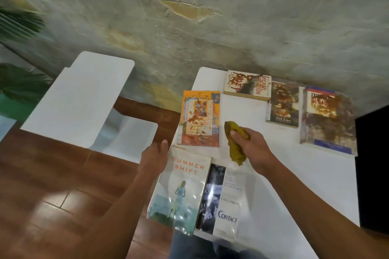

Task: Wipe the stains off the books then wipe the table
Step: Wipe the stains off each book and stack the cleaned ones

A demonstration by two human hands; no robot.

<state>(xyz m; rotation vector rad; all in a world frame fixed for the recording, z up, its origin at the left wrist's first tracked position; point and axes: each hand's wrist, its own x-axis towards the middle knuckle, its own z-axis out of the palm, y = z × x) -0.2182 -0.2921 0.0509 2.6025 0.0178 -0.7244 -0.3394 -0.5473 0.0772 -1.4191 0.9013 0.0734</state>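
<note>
I see six paperbacks lying flat on the white table: "Summer Shift" and "Contact" side by side at lower centre, their covers looking clean. The orange book at centre, the Crichton book, the Twain book and the large book at right all carry brown stains. Just right of the orange book I see a bunched mustard-yellow cloth.

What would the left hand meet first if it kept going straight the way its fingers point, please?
Probably the stained orange book. The left hand sits open beside the Summer Shift book, fingers pointing up and slightly right toward that book's near left corner. Depth is unclear, so it might pass just left of it, along the table edge.
</note>
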